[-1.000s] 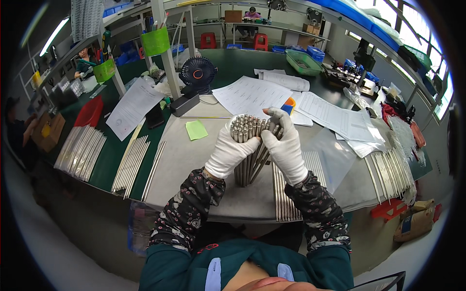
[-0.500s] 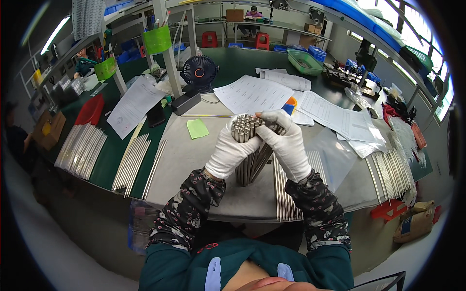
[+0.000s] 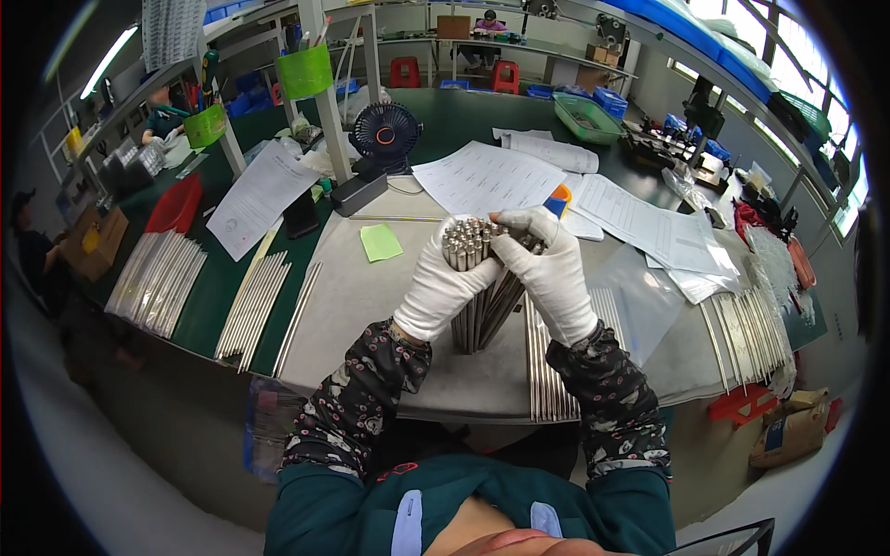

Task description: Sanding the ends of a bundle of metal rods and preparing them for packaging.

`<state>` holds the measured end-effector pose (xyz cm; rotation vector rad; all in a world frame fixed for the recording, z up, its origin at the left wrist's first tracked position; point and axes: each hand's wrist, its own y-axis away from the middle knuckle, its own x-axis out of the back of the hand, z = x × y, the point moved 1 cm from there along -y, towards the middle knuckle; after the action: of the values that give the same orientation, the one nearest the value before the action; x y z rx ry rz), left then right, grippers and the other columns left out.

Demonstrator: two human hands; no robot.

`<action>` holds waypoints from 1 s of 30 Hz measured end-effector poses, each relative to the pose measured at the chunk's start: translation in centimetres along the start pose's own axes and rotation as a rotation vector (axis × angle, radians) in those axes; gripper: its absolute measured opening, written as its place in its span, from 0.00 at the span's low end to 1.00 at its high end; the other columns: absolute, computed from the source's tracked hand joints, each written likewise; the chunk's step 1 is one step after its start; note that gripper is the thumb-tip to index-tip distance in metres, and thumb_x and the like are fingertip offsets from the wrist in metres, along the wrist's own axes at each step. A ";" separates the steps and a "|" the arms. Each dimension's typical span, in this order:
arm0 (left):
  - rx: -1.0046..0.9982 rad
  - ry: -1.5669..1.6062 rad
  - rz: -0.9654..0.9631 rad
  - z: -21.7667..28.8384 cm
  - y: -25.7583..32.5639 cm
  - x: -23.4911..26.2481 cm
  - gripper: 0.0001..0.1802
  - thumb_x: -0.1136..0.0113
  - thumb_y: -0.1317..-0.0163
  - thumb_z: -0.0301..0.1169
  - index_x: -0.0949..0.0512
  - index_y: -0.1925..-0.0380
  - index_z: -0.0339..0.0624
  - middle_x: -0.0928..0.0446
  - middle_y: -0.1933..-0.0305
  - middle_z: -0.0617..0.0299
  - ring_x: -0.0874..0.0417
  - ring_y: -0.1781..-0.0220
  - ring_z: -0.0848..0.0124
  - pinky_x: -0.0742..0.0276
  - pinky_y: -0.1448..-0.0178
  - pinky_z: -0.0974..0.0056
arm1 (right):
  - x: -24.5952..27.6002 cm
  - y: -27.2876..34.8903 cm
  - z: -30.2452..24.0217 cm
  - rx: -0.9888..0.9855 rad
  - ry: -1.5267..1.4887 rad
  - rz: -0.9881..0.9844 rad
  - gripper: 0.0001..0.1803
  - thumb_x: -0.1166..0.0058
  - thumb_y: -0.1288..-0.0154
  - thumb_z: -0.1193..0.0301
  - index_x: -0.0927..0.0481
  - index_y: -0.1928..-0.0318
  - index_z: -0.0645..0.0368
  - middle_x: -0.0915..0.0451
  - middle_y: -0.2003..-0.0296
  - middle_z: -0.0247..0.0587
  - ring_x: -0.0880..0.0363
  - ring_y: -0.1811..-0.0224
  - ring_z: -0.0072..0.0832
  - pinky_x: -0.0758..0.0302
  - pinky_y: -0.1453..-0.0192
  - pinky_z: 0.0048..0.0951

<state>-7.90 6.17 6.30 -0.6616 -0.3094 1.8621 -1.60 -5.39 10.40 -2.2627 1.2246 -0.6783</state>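
A thick bundle of metal rods [image 3: 474, 320] stands upright on the grey work mat [image 3: 371, 306], its top ends gathered in my gloved hands. My left hand [image 3: 441, 285], in a white glove, wraps round the left side of the bundle near the top. From the right, my right hand [image 3: 551, 271], gloved the same way, closes on the upper rods, its bare fingertips at the rod ends. A few rods on that side lean out from the rest. Beside my right wrist lies a row of similar rods [image 3: 547, 371] on the mat.
More rods lie in rows at left [image 3: 252, 310], some in a clear bag [image 3: 158, 283]. Papers [image 3: 487, 176], a small fan [image 3: 386, 134] and a yellow-green note [image 3: 380, 243] lie beyond my hands. Shelf posts [image 3: 329, 130] rise at back left. People work in the background.
The view has shifted slightly. My hands keep hold of the bundle in nearly the same pose, with the right fingers only slightly moved at the rod tops.
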 end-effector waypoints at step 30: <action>0.006 -0.038 -0.059 0.1 0.2 0.8 0.16 0.38 0.43 0.21 0.26 0.53 0.39 0.23 0.59 0.68 0.23 0.57 0.80 0.26 0.51 0.73 | -0.1 -0.7 -0.4 -0.048 0.030 -0.055 0.08 0.44 0.49 0.78 0.21 0.65 0.63 0.22 0.67 0.38 0.23 0.64 0.22 0.26 0.58 0.22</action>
<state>-8.27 6.87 6.03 -0.6075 -0.3449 1.8199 -1.53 -5.04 11.12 -2.3413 1.2087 -0.7134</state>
